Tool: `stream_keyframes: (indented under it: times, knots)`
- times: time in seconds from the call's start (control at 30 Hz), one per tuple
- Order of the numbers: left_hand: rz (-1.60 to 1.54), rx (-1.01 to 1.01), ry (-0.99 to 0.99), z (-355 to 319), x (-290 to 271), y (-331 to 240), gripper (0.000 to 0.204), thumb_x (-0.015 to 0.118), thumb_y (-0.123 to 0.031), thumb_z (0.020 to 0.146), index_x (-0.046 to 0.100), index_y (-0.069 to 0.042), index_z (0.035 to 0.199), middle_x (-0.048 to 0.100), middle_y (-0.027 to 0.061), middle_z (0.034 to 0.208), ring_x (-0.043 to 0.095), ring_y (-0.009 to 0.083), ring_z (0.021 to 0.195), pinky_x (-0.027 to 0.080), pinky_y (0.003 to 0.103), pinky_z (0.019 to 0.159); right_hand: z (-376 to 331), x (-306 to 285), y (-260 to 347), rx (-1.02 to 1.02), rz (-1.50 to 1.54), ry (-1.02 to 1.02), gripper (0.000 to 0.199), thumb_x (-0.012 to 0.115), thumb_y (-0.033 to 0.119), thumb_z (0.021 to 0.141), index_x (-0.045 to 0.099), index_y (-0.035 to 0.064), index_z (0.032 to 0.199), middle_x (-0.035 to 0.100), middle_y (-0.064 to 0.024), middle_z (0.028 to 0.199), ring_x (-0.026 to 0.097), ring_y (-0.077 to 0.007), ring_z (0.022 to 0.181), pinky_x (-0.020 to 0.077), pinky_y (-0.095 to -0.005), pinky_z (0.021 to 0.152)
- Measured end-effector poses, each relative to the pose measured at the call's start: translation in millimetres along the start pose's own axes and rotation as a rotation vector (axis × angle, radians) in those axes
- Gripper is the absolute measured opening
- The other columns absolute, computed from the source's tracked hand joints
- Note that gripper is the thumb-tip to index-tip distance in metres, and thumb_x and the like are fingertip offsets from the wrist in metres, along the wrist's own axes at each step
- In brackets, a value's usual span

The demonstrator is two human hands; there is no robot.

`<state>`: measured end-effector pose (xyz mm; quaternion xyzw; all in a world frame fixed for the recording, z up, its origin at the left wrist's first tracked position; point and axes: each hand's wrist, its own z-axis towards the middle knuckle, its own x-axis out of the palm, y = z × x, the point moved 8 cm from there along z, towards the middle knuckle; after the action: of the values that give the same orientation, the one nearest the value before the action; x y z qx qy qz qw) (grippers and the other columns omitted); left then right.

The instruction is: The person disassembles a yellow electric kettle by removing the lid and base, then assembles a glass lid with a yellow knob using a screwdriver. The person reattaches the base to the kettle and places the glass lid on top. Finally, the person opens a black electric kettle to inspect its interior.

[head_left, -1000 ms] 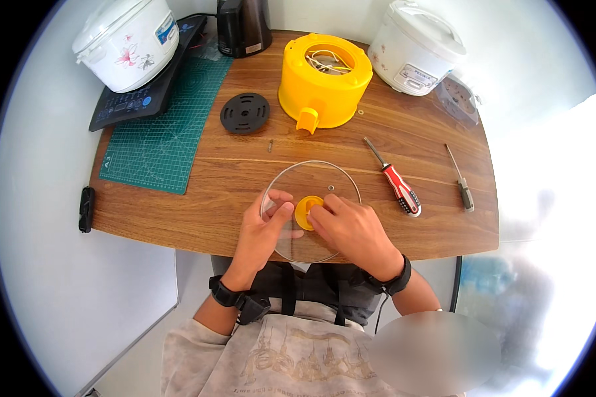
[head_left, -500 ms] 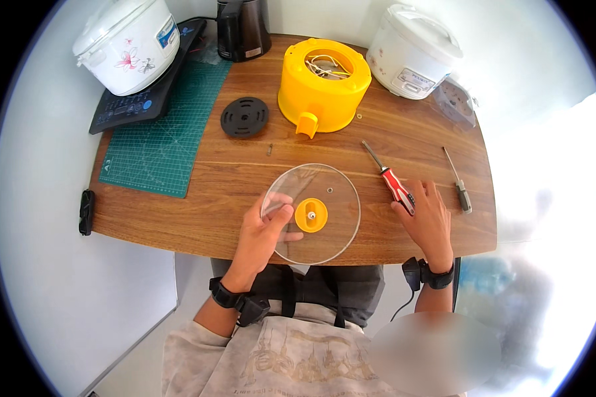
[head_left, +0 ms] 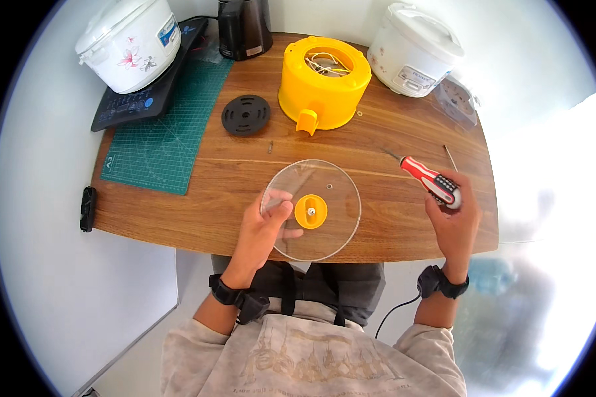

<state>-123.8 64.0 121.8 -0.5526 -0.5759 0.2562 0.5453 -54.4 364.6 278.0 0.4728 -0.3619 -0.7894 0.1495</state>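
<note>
A round clear lid [head_left: 340,230] is gripped at its left rim by my left hand [head_left: 257,228], thumb on the near face and fingers showing through behind it. At its centre sits a yellow knob [head_left: 303,220] with a small metal fastener in the middle. My right hand [head_left: 458,221] is closed around the handle end of a red, white and black screwdriver [head_left: 425,175], its shaft pointing up and left. Just beyond that hand, the thin shaft of a second screwdriver [head_left: 449,157] shows; its handle is hidden by the hand.
A yellow appliance body [head_left: 316,102] with exposed wires stands at the back, beside a black slotted disc [head_left: 246,115]. A small screw [head_left: 270,147] lies nearer. A green cutting mat [head_left: 155,155], black cooktop [head_left: 122,112], two white rice cookers [head_left: 136,56] and dark kettle [head_left: 245,30] surround them.
My right hand has lifted the red screwdriver off the table and moved right, over the second screwdriver's handle. My left hand still holds the lid in nearly the same place.
</note>
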Motion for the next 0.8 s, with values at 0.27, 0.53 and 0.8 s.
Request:
stream_keyframes:
  times: [0.27,0.53,0.8]
  knots:
    - [0.009,0.03,-0.003,-1,1,-3,0.024,0.061,-0.016,0.101,0.057,0.0,0.118,0.06,0.0106,0.113,0.066,0.0187,0.105,0.066,0.037,0.074,-48,7,36,-0.28,0.446,0.104,0.059,0.082,0.002,0.073,0.044,0.0041,0.119,0.063,-0.0189,0.107,0.065,-0.0236,0.092,0.0544,-0.0349,0.079]
    - [0.003,0.022,-0.004,-1,0,0,0.024,0.061,-0.015,0.1,0.057,0.001,0.118,0.061,0.0099,0.111,0.066,0.0171,0.103,0.066,0.036,0.074,-53,31,60,-0.544,0.337,0.134,0.059,0.081,0.004,0.074,0.043,0.0036,0.119,0.062,-0.0208,0.105,0.065,-0.0235,0.088,0.0554,-0.0338,0.078]
    - [-0.002,0.011,0.002,-1,2,-2,0.027,0.062,-0.016,0.101,0.057,0.002,0.12,0.059,0.0106,0.114,0.064,0.017,0.104,0.066,0.036,0.074,-49,40,54,-0.513,0.414,0.168,0.06,0.08,0.002,0.073,0.043,0.0029,0.119,0.061,-0.0203,0.105,0.066,-0.0228,0.091,0.0556,-0.0337,0.08]
